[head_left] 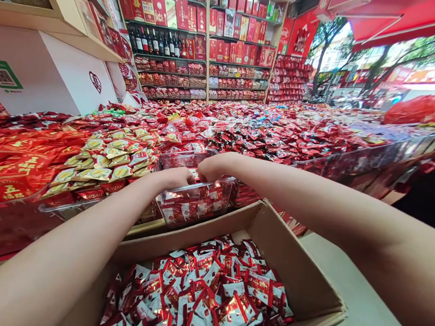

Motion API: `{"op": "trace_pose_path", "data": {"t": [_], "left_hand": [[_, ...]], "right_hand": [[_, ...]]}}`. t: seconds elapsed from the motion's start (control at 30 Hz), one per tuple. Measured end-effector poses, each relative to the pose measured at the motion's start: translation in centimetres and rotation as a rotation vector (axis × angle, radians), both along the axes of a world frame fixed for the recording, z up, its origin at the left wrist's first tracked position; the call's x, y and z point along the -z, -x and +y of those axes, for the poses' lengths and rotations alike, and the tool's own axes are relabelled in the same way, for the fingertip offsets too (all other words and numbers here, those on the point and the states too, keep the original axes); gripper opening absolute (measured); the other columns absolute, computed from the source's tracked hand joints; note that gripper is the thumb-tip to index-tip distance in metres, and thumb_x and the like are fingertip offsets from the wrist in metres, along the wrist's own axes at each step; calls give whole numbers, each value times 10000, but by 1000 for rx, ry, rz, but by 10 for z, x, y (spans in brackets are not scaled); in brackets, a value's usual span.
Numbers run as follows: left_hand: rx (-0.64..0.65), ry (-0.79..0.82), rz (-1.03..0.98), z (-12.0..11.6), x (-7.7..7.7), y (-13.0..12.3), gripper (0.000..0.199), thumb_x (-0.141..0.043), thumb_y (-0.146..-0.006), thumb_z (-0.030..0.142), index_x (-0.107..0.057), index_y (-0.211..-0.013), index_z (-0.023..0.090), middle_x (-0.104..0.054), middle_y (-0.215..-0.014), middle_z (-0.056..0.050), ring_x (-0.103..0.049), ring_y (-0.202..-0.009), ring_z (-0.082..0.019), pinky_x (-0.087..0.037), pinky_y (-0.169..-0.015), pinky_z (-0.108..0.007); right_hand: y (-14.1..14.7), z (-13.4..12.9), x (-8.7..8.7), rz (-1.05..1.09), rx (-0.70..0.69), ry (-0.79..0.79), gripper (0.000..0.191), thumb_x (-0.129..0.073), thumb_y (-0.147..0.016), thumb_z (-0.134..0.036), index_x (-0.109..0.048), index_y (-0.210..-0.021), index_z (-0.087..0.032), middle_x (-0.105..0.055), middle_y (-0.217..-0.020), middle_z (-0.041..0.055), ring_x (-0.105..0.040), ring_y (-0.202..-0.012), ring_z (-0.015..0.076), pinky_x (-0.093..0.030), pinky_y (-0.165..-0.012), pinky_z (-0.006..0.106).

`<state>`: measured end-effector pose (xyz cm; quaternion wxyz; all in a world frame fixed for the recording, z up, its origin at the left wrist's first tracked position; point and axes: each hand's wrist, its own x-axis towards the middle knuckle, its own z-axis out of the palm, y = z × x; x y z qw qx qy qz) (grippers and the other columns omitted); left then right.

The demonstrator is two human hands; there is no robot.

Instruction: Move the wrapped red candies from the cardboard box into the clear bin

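Observation:
Both my hands reach into a clear plastic bin (196, 187) holding small red-and-white packets (191, 210). My left hand (180, 177) is over the bin's left side with its fingers curled down. Close beside it, my right hand (213, 166) is bent at the wrist, its fingers folded into the bin. The fingertips of both are hidden, so I cannot make out what they hold. In front of me, below my forearms, an open cardboard box (289, 254) contains many similar red-and-white wrapped packets (211, 289).
Gold-and-red packets (110, 160) and red packages (16, 172) fill the bins at left. More wrapped sweets (263, 134) spread across the display behind. Shelves (208, 45) with bottles and red boxes stand at the back. A red plastic bag (417, 109) lies at right.

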<state>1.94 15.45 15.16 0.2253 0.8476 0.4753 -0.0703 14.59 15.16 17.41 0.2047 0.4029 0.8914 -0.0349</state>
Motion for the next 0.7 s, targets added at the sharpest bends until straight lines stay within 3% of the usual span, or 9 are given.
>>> {"op": "trace_pose_path", "data": {"t": [0.17, 0.4, 0.57, 0.7], "left_hand": [[6, 126, 28, -6, -2, -3, 252, -563, -571, 423, -556, -570, 171, -414, -456, 54, -357, -433, -87, -310, -430, -207], [42, 185, 57, -6, 0, -3, 265, -553, -592, 441, -556, -587, 176, -434, -514, 46, -357, -476, -95, -326, -473, -214], [66, 181, 48, -2, 4, -3, 255, -557, -590, 430, -565, -563, 177, -448, -501, 49, -368, -498, -100, -340, -522, -221], [46, 170, 38, -1, 5, -2, 259, -556, -601, 422, -589, -586, 166, -525, -520, 31, -435, -516, -120, -354, -539, -238]], "right_hand": [[2, 14, 5, -46, -14, 54, 232, -648, -555, -243, -650, -699, -62, -582, -627, 56, -534, -770, 232, -390, -703, 319], [9, 14, 5, -205, 76, 167, 230, -659, -537, -308, -625, -535, -80, -536, -493, 16, -542, -700, 206, -405, -698, 340], [13, 13, 3, -75, 185, 66, 321, -637, -531, -416, -618, -513, -96, -531, -472, -5, -542, -636, 157, -431, -639, 276], [16, 15, 5, 36, 211, 96, 243, -643, -552, -332, -638, -606, -95, -554, -544, 11, -540, -707, 173, -426, -658, 266]]}}
